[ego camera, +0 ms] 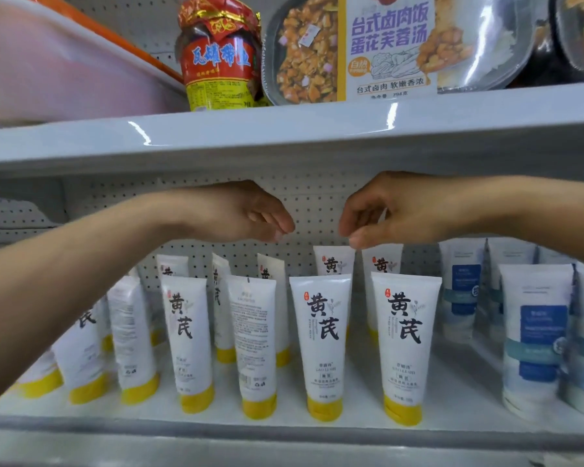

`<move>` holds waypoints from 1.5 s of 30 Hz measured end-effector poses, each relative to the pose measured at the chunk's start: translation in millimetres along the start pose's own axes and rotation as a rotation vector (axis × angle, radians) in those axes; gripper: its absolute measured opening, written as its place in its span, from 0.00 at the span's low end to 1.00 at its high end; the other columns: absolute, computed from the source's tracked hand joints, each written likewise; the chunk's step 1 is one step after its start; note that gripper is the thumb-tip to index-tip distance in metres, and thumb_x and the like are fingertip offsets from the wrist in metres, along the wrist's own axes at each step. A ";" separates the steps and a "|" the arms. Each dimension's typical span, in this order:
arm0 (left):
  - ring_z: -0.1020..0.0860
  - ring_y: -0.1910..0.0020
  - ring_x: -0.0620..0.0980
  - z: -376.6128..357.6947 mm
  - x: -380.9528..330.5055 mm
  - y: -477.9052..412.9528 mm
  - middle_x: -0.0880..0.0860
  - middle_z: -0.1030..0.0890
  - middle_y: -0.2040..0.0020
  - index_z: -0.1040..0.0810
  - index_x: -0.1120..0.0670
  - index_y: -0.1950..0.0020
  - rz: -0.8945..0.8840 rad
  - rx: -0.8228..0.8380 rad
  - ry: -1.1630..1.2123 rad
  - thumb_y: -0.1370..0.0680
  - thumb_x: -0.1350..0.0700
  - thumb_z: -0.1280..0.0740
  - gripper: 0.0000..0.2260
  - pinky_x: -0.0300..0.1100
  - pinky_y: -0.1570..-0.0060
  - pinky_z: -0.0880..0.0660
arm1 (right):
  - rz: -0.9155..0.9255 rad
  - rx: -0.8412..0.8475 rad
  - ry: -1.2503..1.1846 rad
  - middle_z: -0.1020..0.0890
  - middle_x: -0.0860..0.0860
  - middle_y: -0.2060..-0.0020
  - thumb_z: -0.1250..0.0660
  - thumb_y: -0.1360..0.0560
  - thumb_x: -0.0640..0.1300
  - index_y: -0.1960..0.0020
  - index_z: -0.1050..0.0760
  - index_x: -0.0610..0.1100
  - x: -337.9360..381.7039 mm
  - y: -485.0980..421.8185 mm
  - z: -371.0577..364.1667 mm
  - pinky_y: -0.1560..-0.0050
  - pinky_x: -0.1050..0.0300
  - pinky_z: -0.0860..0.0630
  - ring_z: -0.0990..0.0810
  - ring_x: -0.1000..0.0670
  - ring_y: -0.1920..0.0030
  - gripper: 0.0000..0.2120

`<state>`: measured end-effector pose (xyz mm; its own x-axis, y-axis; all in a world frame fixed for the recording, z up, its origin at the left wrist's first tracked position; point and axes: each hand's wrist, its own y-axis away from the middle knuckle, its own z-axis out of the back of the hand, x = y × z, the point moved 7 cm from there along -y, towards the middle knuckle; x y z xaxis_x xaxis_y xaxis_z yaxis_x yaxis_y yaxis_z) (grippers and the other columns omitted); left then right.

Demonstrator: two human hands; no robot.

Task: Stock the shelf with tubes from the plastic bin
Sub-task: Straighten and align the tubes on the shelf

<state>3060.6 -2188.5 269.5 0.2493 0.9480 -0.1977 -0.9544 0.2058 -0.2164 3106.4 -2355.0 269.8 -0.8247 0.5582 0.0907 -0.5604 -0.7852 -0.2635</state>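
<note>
Your right hand [395, 210] is hovering nearest, fingertips at the top of an upright back-row tube [333, 262] just below; I cannot tell if it's pinching. Your left hand [246, 212] is hanging loosely curled, empty.

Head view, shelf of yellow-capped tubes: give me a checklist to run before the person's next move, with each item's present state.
1. Left hand free: ok, fingers loosely curled, holding nothing.
2. Right hand grip on the back-row tube: cannot tell; fingertips sit at its top edge.
3. Front-row tubes upright on their caps: ok.
4. Labels facing forward: not ok; the reversed tube shows its back print.
5. Tubes left in the pink bin: cannot tell; blurred, contents hidden.
</note>
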 end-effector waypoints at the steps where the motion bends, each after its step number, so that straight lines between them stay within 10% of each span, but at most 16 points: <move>1: 0.22 0.43 0.37 2.1 11.3 2.5 0.42 0.18 0.43 0.20 0.46 0.40 0.027 0.033 -0.015 0.21 0.56 0.33 0.11 0.34 0.37 0.28 | 0.008 0.005 0.005 0.17 0.61 0.55 0.32 0.26 0.55 0.48 0.20 0.54 4.2 -7.9 -2.3 0.45 0.57 0.22 0.19 0.61 0.53 0.09; 14: 0.20 0.46 0.38 -26.5 87.4 -8.6 0.42 0.15 0.48 0.16 0.47 0.45 0.003 0.335 -0.109 0.30 0.53 0.23 0.13 0.40 0.38 0.26 | -0.158 0.404 0.174 0.20 0.56 0.67 0.31 0.29 0.59 0.63 0.21 0.46 60.2 -101.4 -66.9 0.58 0.61 0.28 0.24 0.56 0.64 0.17; 26: 0.20 0.49 0.45 -31.9 96.2 -29.0 0.47 0.16 0.48 0.16 0.52 0.44 -0.005 0.196 -0.194 0.27 0.49 0.26 0.14 0.43 0.42 0.23 | -0.113 0.286 0.207 0.24 0.58 0.72 0.26 0.30 0.49 0.67 0.24 0.50 46.5 -126.3 -74.2 0.65 0.62 0.31 0.28 0.58 0.68 0.11; 37: 0.20 0.48 0.46 -34.7 101.3 -41.4 0.48 0.16 0.47 0.17 0.53 0.44 0.055 0.185 -0.163 0.27 0.50 0.26 0.14 0.42 0.43 0.23 | -0.112 0.267 0.171 0.17 0.55 0.59 0.27 0.29 0.50 0.51 0.18 0.45 41.7 -130.4 -77.2 0.56 0.60 0.23 0.21 0.55 0.58 0.10; 45: 0.21 0.49 0.44 -40.4 101.7 -39.1 0.46 0.17 0.49 0.18 0.52 0.44 0.058 0.184 -0.141 0.27 0.51 0.26 0.13 0.39 0.45 0.24 | -0.088 0.323 0.164 0.23 0.59 0.70 0.27 0.29 0.48 0.66 0.25 0.52 40.6 -132.0 -83.5 0.67 0.65 0.32 0.26 0.58 0.67 0.10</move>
<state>3129.9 -2110.0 219.2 0.1799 0.9814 -0.0666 -0.9836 0.1783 -0.0286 3153.2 -2206.2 228.1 -0.7639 0.6423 -0.0626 -0.6453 -0.7618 0.0570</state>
